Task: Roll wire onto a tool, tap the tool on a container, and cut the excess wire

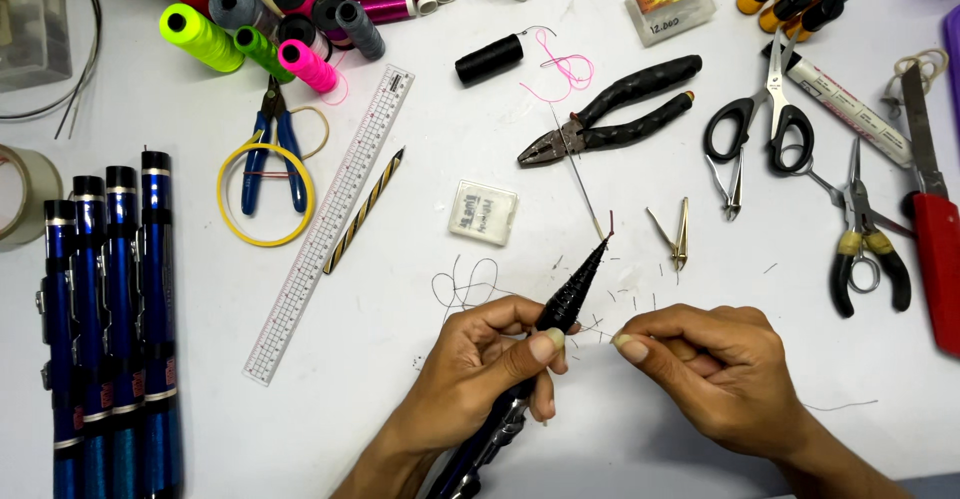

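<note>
The lower end of the black rod runs off the bottom edge of the frame, so its full length can't be seen, and both forearms are cut off there too. Whatever the right hand pinches is too thin to make out; it may be a thread, but I cannot tell.

The left hand, at lower centre, is clenched around the rod's thick wrapped part, thumb pressed across it near the taper. The rod's thin tip points up and right, ending beside a fine needle-like wire lying on the white table. The right hand sits just right of the rod, its thumb and forefinger closed together with the tips aimed at the rod and the other fingers curled under.

Short thread clippings lie scattered around the tip. Above are black-handled pliers; a small clear box sits left of the tip. Blue rod sections line the left edge.
</note>
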